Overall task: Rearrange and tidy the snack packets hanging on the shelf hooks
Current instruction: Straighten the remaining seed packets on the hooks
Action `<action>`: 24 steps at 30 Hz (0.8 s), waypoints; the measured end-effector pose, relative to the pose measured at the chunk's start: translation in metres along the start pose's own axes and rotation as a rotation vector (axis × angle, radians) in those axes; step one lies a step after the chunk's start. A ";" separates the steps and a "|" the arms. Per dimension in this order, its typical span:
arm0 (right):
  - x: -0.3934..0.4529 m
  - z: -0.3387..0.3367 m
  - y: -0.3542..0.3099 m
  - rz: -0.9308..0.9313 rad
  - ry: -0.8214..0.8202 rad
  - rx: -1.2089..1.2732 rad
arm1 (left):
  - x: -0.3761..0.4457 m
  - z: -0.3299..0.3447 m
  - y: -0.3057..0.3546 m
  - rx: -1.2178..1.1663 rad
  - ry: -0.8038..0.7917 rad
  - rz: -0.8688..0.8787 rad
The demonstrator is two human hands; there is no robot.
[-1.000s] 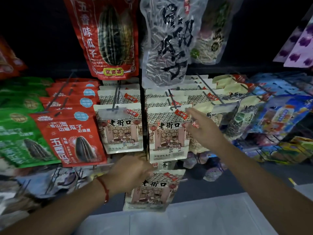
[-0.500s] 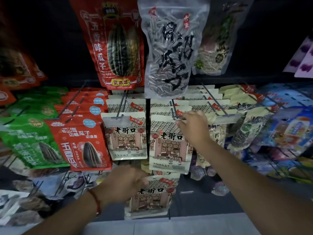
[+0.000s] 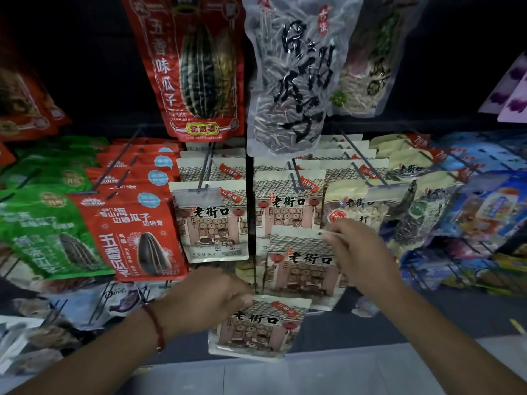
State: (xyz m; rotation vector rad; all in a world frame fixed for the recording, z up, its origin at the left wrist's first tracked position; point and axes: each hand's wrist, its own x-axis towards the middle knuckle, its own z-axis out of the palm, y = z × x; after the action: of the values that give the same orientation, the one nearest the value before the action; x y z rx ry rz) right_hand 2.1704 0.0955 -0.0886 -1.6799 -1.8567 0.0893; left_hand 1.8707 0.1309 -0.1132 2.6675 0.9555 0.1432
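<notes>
R hand pinches the top right corner of a cream packet, thumb and forefinger closed on the sealed edge, the other fingers curled behind. That packet is off its hook and sits in front of the middle row of same-print packets, covering the lower half of the front one. L hand is lower, back of hand up, fingers curled over the top left corner of a second cream packet that dangles below the row, tilted a bit to the right.

Handling, as a guess: these look like light foil/plastic pouches w/ loose seeds inside, so soft in the belly, stiff only along the heat-sealed top strip. Film prob. slick. Best hold is that top strip near the hang hole, which keeps the hole flat and facing the hook; squeezing the middle would just crumple it and shift the contents. Not fragile, a drop wouldn't hurt it much.

Pose: both forearms reach in from the bottom corners, R arm stretched further up and forward, wrist roughly straight; L wrist bent down, a red cord bracelet on it. Neighbouring red packets and green packets hang to the left, untouched.
</notes>
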 end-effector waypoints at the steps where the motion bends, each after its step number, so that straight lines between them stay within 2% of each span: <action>1: -0.006 -0.008 0.004 0.030 -0.009 0.010 | 0.001 0.000 -0.001 -0.021 0.005 0.001; 6: -0.034 -0.046 0.017 0.094 0.035 0.000 | 0.005 0.001 0.000 -0.047 0.053 0.009; 14: -0.061 -0.087 0.022 0.158 0.196 -0.022 | 0.035 -0.007 0.011 -0.231 0.091 -0.141; 24: -0.073 -0.106 0.017 0.269 0.292 0.086 | 0.113 -0.034 0.021 -0.478 0.288 -0.206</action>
State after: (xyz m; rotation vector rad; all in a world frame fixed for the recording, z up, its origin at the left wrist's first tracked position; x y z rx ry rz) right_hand 2.2363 -0.0051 -0.0406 -1.7692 -1.3902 0.0312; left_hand 1.9647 0.1956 -0.0749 2.1321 1.1092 0.6371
